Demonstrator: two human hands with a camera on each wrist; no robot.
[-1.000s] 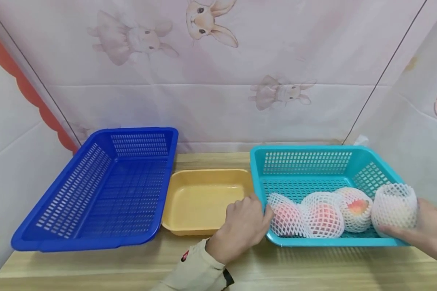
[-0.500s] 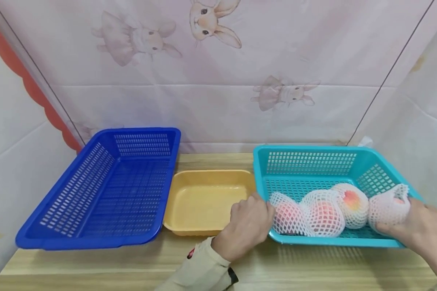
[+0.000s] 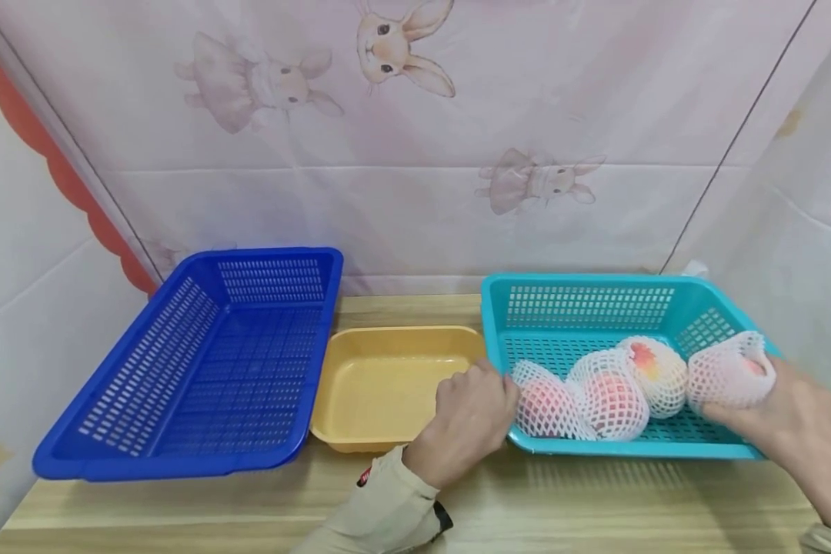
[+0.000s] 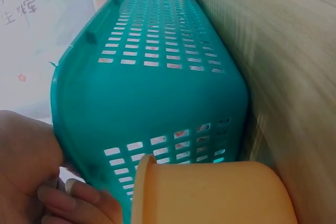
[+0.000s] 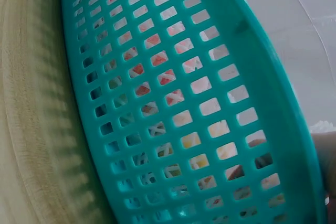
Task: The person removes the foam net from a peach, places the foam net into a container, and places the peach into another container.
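Observation:
In the head view my left hand (image 3: 465, 419) grips the left rim of the teal basket (image 3: 589, 448); in the left wrist view its fingers (image 4: 79, 203) curl at the outside of the basket's corner. My right hand (image 3: 796, 415) holds a pinkish fruit in a white foam net (image 3: 725, 373) at the basket's right end, the net's open end tilted right. To its left, touching it, sits a red-and-yellow fruit (image 3: 658, 377) in a foam net. Two pinkish netted fruits (image 3: 609, 396) lie further left. Some right fingers are hidden behind the held fruit.
A yellow tray (image 3: 388, 385) stands on the wooden table (image 3: 512, 508), close against the teal basket's left side. Left of it stands a larger blue slotted basket (image 3: 249, 369). A rabbit-print curtain (image 3: 415, 215) hangs behind.
My right hand has tilted its fruit and moved it left and slightly back. The neighbouring red-and-yellow fruit has turned and shifted back. My left hand stays on the rim.

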